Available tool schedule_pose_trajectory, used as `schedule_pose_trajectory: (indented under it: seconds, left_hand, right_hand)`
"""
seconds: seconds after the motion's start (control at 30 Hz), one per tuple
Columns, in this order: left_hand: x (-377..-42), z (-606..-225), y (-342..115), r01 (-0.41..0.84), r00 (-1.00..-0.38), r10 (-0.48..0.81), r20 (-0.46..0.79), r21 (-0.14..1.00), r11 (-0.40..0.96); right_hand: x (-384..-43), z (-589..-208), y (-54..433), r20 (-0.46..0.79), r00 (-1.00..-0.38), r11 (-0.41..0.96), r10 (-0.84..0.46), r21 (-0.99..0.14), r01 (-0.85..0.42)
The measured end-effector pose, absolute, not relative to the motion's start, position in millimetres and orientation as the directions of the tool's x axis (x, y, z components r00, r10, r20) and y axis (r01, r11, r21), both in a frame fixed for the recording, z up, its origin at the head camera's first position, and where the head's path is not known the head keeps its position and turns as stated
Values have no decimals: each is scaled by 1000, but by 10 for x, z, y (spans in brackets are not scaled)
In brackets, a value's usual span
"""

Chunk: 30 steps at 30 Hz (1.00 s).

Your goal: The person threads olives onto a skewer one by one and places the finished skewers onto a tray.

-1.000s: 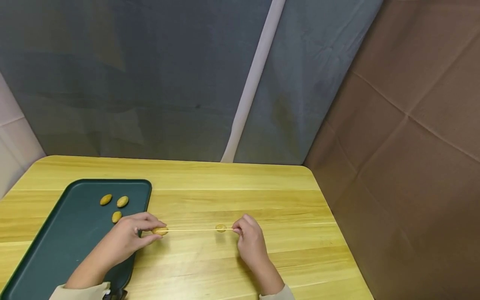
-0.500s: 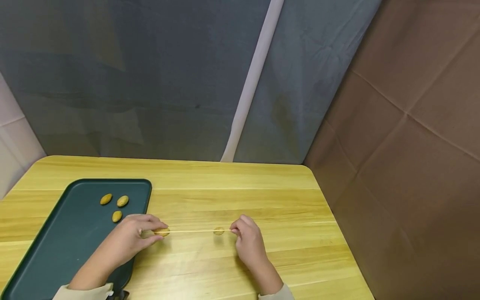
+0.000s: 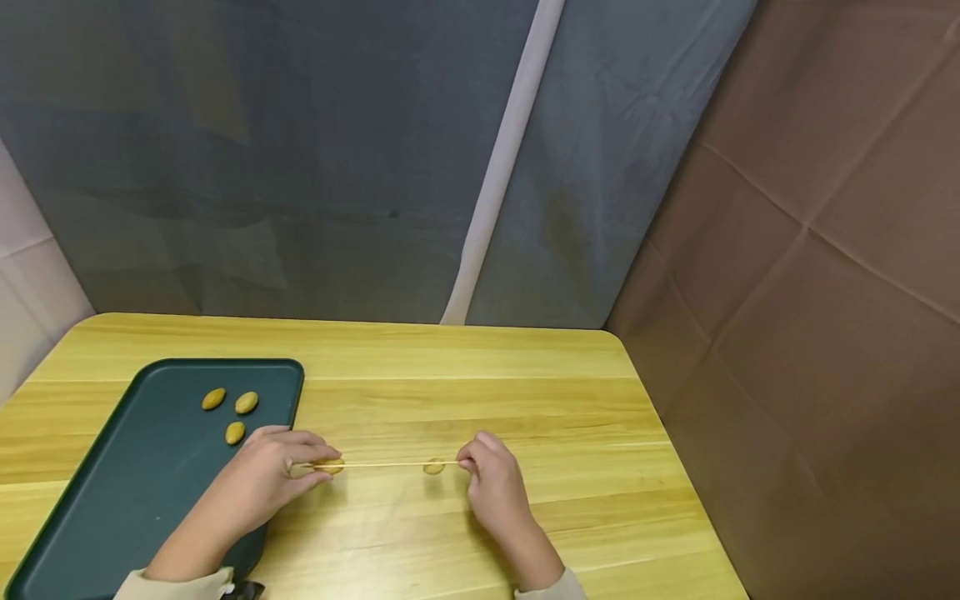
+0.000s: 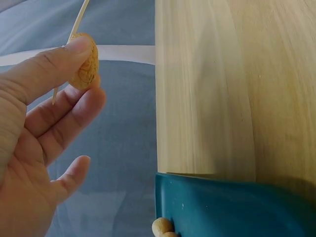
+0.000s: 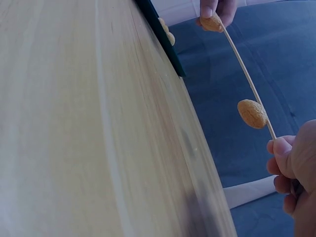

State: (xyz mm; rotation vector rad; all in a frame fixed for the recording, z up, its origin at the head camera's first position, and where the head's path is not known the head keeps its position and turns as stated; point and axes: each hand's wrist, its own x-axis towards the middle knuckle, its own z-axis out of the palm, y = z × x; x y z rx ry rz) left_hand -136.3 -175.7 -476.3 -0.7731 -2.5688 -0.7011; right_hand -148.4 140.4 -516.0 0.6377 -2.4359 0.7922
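A thin wooden skewer point(image 3: 382, 464) runs level between the two hands, above the table. My left hand point(image 3: 258, 477) pinches a wrinkled, golden-brown oval piece point(image 4: 88, 61) between thumb and fingers at the skewer's left end. In the left wrist view, the skewer's tip sticks out past that piece, while the other fingers are spread. With thumb and fingertips, my right hand point(image 3: 495, 483) grips the skewer's right end. Close to those fingers, a second wrinkled oval piece point(image 5: 253, 113) sits on the skewer, touching nothing else. What kind of food the pieces are, I cannot tell.
A dark green tray point(image 3: 157, 500) lies at the table's left, partly under the left forearm. Three similar oval pieces, one point(image 3: 213, 398) at the left, rest on it. The wooden table point(image 3: 450, 358) meets grey cloth point(image 3: 315, 167) behind and brown cloth point(image 3: 825, 333) at right.
The hands have drawn slightly closer, the left shifting right and the right shifting a little left. The span of skewer between the two pieces has shortened.
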Motion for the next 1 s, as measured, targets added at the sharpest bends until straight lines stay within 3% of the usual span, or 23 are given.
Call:
schedule_pose_trajectory:
  seconds: [0.2, 0.43, 1.0]
  left_hand:
    - [-1357, -4759, -1745, 594, -781, 425, 458, 333, 732]
    - [-1386, -4761, -1734, 673, -715, 471, 517, 325, 664]
    - [-1367, -4717, -1685, 600, -797, 471, 377, 406, 690]
  right_hand:
    - [-1476, -5161, 1385, 562, -780, 726, -276, -409, -552]
    - [-1471, -5169, 1361, 548, -790, 734, -276, -410, -541]
    - [-1458, -5179, 1336, 514, -810, 744, -281, -416, -523]
